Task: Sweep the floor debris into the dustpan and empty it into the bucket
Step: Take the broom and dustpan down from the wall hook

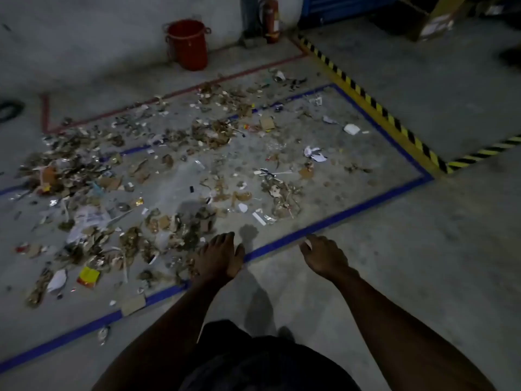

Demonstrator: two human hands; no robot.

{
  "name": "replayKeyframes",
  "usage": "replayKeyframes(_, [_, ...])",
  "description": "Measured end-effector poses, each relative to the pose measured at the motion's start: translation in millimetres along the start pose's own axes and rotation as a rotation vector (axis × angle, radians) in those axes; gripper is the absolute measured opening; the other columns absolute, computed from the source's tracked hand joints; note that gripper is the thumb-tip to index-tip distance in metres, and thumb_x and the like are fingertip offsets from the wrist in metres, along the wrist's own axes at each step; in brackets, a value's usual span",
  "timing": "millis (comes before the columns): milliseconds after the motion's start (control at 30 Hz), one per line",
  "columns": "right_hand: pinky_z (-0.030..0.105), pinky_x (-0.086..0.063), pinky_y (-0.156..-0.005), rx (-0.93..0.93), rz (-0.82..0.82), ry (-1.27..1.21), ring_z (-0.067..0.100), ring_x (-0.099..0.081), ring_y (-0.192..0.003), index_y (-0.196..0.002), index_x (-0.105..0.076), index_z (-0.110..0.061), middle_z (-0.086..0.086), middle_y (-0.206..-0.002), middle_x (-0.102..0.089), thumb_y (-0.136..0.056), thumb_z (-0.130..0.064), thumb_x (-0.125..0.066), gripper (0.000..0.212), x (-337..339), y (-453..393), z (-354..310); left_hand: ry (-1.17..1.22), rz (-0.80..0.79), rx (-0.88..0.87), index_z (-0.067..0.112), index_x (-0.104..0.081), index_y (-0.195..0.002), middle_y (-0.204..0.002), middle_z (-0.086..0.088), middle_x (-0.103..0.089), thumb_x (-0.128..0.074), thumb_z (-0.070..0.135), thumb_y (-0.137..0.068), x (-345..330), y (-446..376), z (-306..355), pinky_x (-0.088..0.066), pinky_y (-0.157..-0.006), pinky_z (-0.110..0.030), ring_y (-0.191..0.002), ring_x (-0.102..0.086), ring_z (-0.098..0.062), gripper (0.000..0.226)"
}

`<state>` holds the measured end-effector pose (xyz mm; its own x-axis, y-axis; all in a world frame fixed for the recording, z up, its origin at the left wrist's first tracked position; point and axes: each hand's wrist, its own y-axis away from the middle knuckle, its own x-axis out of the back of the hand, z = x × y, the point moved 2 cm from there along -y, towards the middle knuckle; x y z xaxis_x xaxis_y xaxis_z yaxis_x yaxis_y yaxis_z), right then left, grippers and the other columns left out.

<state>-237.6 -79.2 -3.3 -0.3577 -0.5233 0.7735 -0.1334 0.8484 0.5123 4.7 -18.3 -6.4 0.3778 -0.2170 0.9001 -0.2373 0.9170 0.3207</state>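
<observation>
Debris is being left strewn across the floor's taped middle, the bucket standing by its far edge, while both the left hand and right hand are being held forward, loosely open and empty, presumably for fetching tools.

There was only one camera, and it sat up on the person's head. It looked forward and down at the floor from standing height. The two arms reached out from the bottom edge, so the left hand and the right hand were the nearest things. The scattered debris filled the middle of the view, a bit farther off. The red bucket stood far away near the top, by the wall. The wide lens made the straight blue tape line look bent.
</observation>
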Motion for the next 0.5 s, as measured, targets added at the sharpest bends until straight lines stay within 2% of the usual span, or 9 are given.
replayKeyframes(133, [0.043, -0.035, -0.104, -0.064, 0.026, -0.006, 0.032, -0.04, -0.131, -0.144, -0.039, -0.021, 0.011, -0.145, -0.043, -0.1, -0.047, -0.033, 0.051, 35.1, -32.6, 39.9, -0.034, 0.003, -0.044, 0.011, -0.053, -0.129, -0.132, -0.015, -0.055, -0.018, 0.056, -0.078, 1.3, -41.0, 53.0, -0.039, -0.103, -0.042, -0.124, -0.049, -0.032, 0.076])
replayKeyframes(267, [0.042, -0.035, -0.104, -0.123, 0.021, -0.02, 0.031, -0.039, -0.131, -0.146, -0.037, -0.023, 0.009, -0.145, -0.043, -0.1, -0.048, -0.033, 0.052, 65.0, -78.9, 71.3, -0.088, -0.088, -0.102, 0.013, -0.047, -0.137, -0.137, -0.01, -0.052, -0.019, 0.056, -0.081, -8.6, -105.5, 99.1, -0.035, -0.106, -0.037, -0.128, -0.045, -0.028, 0.076])
replayKeyframes(367, [0.042, -0.035, -0.104, -0.163, 0.043, -0.009, 0.031, -0.039, -0.132, -0.145, -0.037, -0.021, 0.01, -0.145, -0.043, -0.1, -0.05, -0.033, 0.054, 95.1, -133.0, 91.2, -0.124, -0.058, -0.154, 0.015, -0.046, -0.138, -0.139, -0.008, -0.051, -0.031, 0.049, -0.09, -17.8, -172.2, 134.5, -0.032, -0.106, -0.038, -0.129, -0.044, -0.027, 0.061])
replayKeyframes(500, [0.045, -0.035, -0.105, -0.2, 0.053, 0.009, 0.033, -0.037, -0.134, -0.147, -0.035, -0.021, 0.011, -0.147, -0.041, -0.1, -0.051, -0.034, 0.056, 155.8, -222.3, 104.6, -0.093, -0.053, -0.197, 0.016, -0.046, -0.138, -0.137, -0.01, -0.051, -0.03, 0.049, -0.085, -11.8, -272.4, 191.8, -0.033, -0.104, -0.042, -0.127, -0.046, -0.031, 0.064])
